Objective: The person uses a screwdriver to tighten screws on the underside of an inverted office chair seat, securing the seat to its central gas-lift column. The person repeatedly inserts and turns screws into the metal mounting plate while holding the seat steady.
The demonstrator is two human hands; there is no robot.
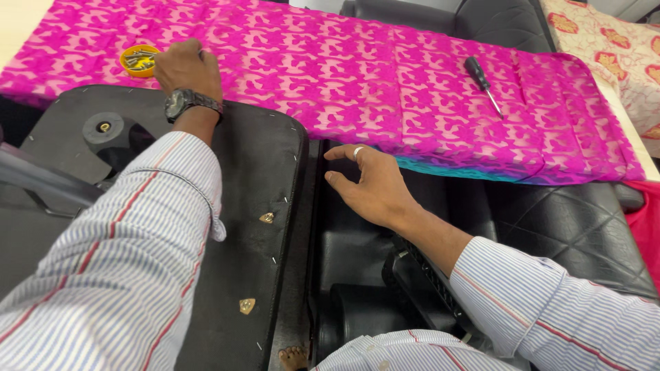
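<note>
Pink patterned cloth (357, 75) covers the table beside black quilted seats (550, 220).

Pink cloth (385, 75) mostly open between yellow cup (139, 60) and screwdriver (483, 84). Left hand (187, 66) crowds the cup. Black panel (254, 206) clear except small brass clips (267, 218).

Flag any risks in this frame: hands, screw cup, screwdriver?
1. The left hand reaches into the small yellow cup of screws sitting on loose pink cloth; a nudge could tip it.
2. The screwdriver lies loose on the same cloth and may roll if the cloth is tugged.
3. The right hand is beside the black panel edge: possible pinch.
</note>
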